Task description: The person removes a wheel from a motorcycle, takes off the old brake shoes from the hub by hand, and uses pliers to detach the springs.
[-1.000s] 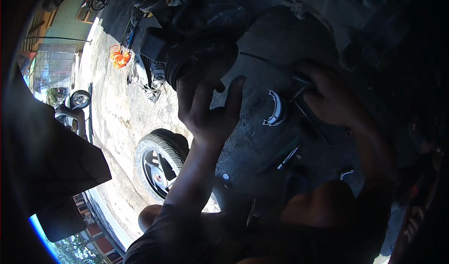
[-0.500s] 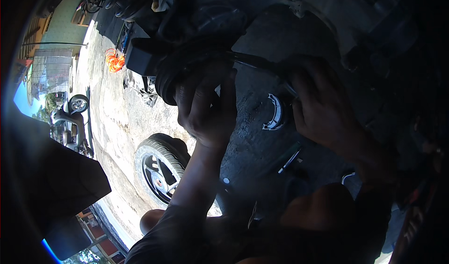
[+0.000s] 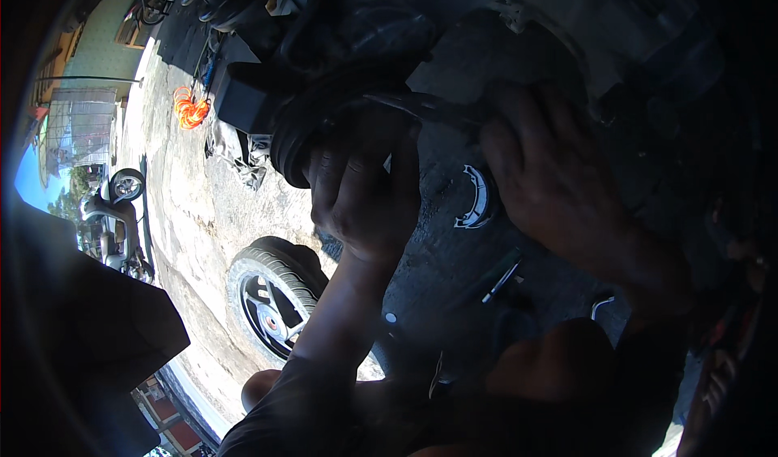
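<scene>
My left hand (image 3: 361,198) is closed, its fingers curled against the lower part of a dark round wheel-hub part (image 3: 292,137) on the vehicle. What lies under the fingertips is in deep shadow. From the right comes my right hand (image 3: 547,161), closed round the handle end of a long dark hand tool (image 3: 429,107) that looks like pliers. Its slim tip reaches over my left hand to the hub part. On the floor below, between my hands, lies a curved, silvery brake shoe (image 3: 480,198).
A wheel with its tyre (image 3: 275,299) lies beside my left forearm. A slim pen-like tool (image 3: 501,283) and a small white disc (image 3: 391,318) are on the shaded floor. Farther left are an orange coiled hose (image 3: 190,108), a crumpled grey sheet (image 3: 237,155) and a parked scooter (image 3: 117,222).
The tool's tip has moved left along the hub part. My right hand has turned, showing more of its back, and shifted slightly left. My left hand stays on the hub part.
</scene>
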{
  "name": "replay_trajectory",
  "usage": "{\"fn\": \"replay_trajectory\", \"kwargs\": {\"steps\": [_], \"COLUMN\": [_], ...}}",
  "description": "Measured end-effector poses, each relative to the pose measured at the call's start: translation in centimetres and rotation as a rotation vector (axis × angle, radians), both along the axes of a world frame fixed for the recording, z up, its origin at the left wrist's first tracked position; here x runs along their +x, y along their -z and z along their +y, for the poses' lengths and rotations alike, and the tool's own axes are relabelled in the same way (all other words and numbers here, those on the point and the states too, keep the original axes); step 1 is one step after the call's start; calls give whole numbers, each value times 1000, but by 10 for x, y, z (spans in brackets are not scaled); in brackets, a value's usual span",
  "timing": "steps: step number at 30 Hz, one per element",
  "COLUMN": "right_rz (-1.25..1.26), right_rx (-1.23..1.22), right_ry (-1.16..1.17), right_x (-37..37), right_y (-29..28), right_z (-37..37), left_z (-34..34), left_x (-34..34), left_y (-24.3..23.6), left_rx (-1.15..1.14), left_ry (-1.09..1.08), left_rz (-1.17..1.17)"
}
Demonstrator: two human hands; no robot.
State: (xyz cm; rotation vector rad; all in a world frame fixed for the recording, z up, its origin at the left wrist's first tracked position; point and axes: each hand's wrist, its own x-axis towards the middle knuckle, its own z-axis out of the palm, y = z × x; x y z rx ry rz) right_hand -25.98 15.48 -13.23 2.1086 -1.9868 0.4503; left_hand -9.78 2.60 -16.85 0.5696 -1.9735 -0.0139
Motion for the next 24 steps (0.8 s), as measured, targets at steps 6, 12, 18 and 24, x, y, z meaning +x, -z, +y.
{"fn": "replay_trajectory", "kwargs": {"steps": [6, 12, 18, 24], "right_rz": [-42, -185, -60, 103], "right_rx": [-141, -141, -164, -148], "right_ry": [187, 120, 102, 75], "right_x": [2, -13, -22, -33], "right_y": [44, 39, 29, 12], "right_z": [7, 15, 4, 0], "left_z": [-2, -1, -3, -1], "left_x": [4, 5, 6, 4], "left_y": [3, 4, 7, 5], "left_rx": [-12, -1, 14, 16], "left_ry": [-16, -42, -31, -12], "left_rz": [-22, -23, -21, -6]}}
